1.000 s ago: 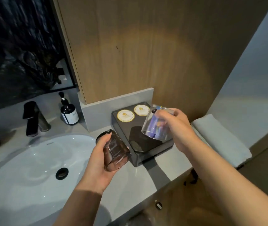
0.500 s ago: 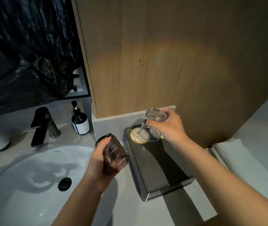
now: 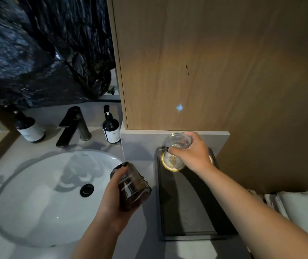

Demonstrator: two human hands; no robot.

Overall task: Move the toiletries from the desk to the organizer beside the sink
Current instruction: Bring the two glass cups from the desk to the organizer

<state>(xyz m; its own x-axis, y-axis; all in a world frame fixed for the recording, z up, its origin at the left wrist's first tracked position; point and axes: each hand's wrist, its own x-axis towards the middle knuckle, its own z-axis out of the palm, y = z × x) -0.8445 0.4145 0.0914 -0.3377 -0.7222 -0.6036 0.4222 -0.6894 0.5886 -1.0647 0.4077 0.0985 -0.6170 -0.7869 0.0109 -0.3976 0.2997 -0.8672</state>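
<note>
Nearest, a person's left hand (image 3: 112,200) grips a dark glass (image 3: 131,187), tilted, over the table (image 3: 143,240) between the sink (image 3: 42,199) and the black organizer (image 3: 190,217). Farther back, the right hand (image 3: 192,154) grips a clear glass (image 3: 175,148) upside down, its mouth on a gold-rimmed coaster (image 3: 170,166) at the organizer's far end.

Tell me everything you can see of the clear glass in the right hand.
The clear glass is a see-through tumbler that looks like plain glass, with nothing visible inside. The right hand grips it from the side, fingers curled round its wall. It is turned mouth down, thick base uppermost, and stands on or just above a round gold-rimmed coaster at the far left corner of the dark tray; whether it touches is unclear.
</note>
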